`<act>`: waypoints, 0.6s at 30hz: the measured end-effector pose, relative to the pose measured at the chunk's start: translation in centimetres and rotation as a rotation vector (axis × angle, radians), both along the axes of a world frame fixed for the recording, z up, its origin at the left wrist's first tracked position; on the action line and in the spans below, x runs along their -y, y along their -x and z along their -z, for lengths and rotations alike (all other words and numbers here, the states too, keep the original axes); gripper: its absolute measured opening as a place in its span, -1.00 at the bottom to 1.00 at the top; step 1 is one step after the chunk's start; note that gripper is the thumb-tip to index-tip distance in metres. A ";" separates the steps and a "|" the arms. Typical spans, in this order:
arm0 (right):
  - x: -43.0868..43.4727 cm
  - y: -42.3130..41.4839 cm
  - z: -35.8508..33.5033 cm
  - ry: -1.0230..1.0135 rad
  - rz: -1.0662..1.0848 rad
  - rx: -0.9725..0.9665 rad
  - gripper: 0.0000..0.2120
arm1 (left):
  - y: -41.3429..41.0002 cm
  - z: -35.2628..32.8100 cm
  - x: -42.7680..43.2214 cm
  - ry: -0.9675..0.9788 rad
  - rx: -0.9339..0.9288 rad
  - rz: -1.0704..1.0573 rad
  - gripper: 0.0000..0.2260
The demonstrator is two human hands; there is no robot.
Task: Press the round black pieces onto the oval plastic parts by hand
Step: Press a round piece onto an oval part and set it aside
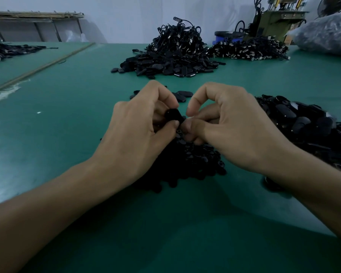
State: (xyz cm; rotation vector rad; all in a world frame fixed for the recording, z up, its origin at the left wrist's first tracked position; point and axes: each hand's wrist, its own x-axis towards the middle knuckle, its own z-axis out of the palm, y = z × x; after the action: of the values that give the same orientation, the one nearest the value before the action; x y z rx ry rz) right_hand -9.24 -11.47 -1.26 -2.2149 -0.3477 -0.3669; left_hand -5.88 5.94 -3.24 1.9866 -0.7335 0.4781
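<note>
Grip: left hand (144, 134) pinches oval part (173, 115) | right hand (226, 127) curled, pinching its end

Head-worn view, facing forward-down (close over table (53, 134))

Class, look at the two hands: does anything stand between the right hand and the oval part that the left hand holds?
Nothing visible does. The left hand grips the oval part above the pile of round pieces, and the right hand pinches its end directly. Whether a round piece sits in that pinch is hidden.
</note>
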 end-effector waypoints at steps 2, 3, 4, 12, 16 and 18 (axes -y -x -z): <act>0.1 -0.2 0.2 0.029 0.051 0.050 -0.84 | 0.1 -0.1 0.1 0.056 -0.066 0.020 -0.77; 0.1 -0.2 0.2 0.030 0.068 0.065 -0.86 | 0.2 -0.1 0.1 0.093 -0.114 0.039 -0.77; 0.1 -0.3 0.2 0.023 0.073 0.067 -0.88 | 0.2 -0.2 0.2 0.137 -0.165 0.064 -0.75; 0.4 -0.6 0.3 -0.105 0.003 -0.036 -0.90 | -0.2 -0.3 0.3 0.304 -0.357 0.098 -0.77; 0.3 -0.7 0.4 -0.119 0.006 -0.027 -0.90 | -0.1 -0.5 0.3 0.320 -0.374 0.088 -0.81; 0.3 -0.7 0.5 -0.137 0.015 -0.011 -0.91 | -0.1 -0.6 0.2 0.336 -0.376 0.078 -0.84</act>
State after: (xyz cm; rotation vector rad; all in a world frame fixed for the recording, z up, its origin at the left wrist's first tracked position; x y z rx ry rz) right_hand -8.51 -11.76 -1.73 -2.0857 -0.2918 -0.3751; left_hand -5.80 5.70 -2.65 1.6601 -0.4575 0.1580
